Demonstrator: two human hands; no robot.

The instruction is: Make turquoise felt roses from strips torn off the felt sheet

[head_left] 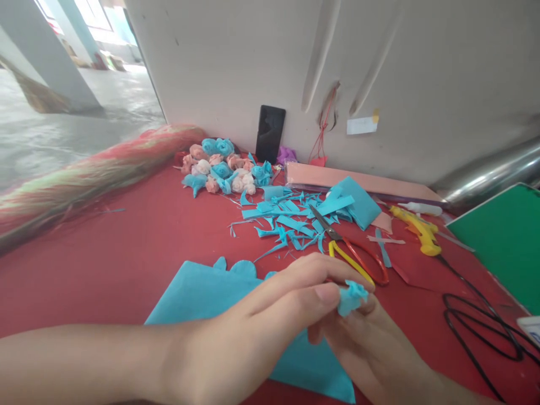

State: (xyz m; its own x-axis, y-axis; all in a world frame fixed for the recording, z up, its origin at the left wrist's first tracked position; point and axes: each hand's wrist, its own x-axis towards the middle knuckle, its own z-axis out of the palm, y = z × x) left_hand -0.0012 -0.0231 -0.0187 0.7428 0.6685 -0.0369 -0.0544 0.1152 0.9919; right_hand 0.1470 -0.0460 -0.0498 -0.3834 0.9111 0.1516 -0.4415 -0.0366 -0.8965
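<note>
A small rolled piece of blue crepe paper (351, 299), ruffled at its top, sits between the fingertips of both hands. My left hand (270, 315) reaches in from the left, its thumb and fingers closed on the paper. From the lower right comes my right hand (375, 346), its fingers closed around the lower side of the same piece and partly hidden behind the left hand. Beneath both hands lies a large blue paper sheet (202, 295), with rounded blue petal cutouts (243, 269) along its far edge.
Beyond the hands are scissors (337, 236), blue paper scraps (291, 219) and a folded blue paper stack (358, 203). Finished paper flowers (221, 170) cluster by a phone (270, 134) leaning on the wall. A yellow glue gun (422, 230) trails a black cord (476, 332) at right.
</note>
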